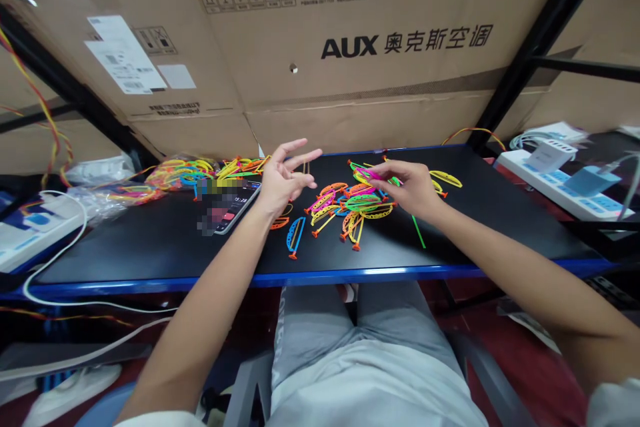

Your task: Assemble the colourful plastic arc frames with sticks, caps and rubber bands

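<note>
My left hand point(286, 177) is raised over the table. A thin tan rubber band point(306, 167) spans its thumb and a finger, while other fingers stretch forward. My right hand point(407, 185) reaches over a heap of small plastic toy bows point(363, 202) in several bright colours, with orange suction-cup arrows. Its thumb and forefinger are pinched at a magenta toy bow point(367, 174) on the heap's far side. Between my hands, nearer the front edge, lies a blue toy bow point(295, 235) with an orange-tipped arrow.
A phone point(233, 212) lies left of my left hand, before bagged toy bows point(183, 173). A yellow bow point(447, 178) and a green stick point(419, 232) lie at right. A big carton point(280, 40) backs the black table point(165, 243). Power strips point(560, 180) stand at right.
</note>
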Tool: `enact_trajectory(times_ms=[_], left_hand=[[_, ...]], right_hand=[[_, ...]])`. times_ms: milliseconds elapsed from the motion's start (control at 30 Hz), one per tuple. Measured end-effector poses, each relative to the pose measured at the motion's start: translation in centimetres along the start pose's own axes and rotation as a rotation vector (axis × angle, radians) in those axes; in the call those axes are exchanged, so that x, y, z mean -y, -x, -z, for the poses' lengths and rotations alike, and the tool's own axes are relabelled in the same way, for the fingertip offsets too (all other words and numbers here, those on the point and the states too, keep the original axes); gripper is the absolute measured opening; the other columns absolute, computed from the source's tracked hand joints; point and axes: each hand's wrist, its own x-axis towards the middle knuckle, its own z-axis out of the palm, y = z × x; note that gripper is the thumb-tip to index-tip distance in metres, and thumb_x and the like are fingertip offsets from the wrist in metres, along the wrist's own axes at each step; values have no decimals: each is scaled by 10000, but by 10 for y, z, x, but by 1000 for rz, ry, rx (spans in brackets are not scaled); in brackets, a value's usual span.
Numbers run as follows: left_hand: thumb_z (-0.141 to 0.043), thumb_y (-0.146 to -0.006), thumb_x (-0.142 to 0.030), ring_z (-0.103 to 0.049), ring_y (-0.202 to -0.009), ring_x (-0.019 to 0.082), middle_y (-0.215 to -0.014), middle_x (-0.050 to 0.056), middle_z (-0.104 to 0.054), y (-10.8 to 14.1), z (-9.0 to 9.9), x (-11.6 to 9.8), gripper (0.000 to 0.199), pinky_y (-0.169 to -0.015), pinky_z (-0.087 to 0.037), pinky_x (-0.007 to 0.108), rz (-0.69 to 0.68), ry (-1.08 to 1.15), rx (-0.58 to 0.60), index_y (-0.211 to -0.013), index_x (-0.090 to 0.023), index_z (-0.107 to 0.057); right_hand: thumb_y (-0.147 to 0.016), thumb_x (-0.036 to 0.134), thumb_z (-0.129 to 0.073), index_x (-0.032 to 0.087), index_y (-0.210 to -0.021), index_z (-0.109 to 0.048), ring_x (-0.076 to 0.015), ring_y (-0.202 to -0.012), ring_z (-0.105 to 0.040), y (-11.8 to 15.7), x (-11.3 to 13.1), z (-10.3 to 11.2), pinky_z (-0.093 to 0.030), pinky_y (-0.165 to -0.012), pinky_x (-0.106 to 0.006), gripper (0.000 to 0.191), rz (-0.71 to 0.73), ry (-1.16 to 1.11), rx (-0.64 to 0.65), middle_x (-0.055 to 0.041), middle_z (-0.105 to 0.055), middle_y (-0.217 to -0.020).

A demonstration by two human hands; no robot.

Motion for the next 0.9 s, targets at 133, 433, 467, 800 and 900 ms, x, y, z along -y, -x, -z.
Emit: enact_trajectory(times_ms=[133, 433, 467, 800, 900], left_hand=[[-1004, -649, -343, -793, -696, 171, -1421, 165, -706, 7, -42, 1, 871, -563, -593, 238, -56, -100, 140, -1416, -278, -596], [-972, -730, -392, -785, -717, 167, -1353, 167, -746, 22, -57, 3, 769, -624, -563, 259, -40, -211, 212, -1391, -250, -604], [-972, -729, -397, -783, -716, 166, -1358, 167, -745, 21, -56, 2, 771, -636, -571, 265, -45, -212, 208, -1389, -250, -603], [-987, -700, -411, -787, -708, 163, -1323, 170, -766, 21, -57, 6, 794, -675, -598, 266, -21, -241, 254, -1367, -237, -592], [-973, -727, -403, -774, -683, 150, -1304, 162, -773, 22, -56, 6, 768, -678, -599, 267, -22, -229, 229, -1375, -241, -594]], right_hand=[[-816, 423, -886, 210, -935, -812, -165, -678, -712, 8, 14, -17, -632, -655, -343, 255, -189, -268, 73, -26, -757, -801], [-732, 484, -937, 199, -782, -741, -180, -645, -725, 12, 13, -25, -646, -655, -369, 350, -342, -379, 155, -30, -759, -727], [-730, 476, -940, 201, -774, -737, -180, -642, -723, 12, 12, -25, -642, -656, -369, 345, -335, -369, 145, -29, -756, -718], [-779, 439, -884, 201, -712, -722, -178, -693, -667, 12, 12, -27, -557, -710, -357, 295, -194, -141, 81, -30, -739, -720], [-806, 422, -853, 204, -723, -722, -174, -680, -652, 12, 15, -26, -529, -673, -339, 268, -196, -145, 71, -23, -723, -700]])
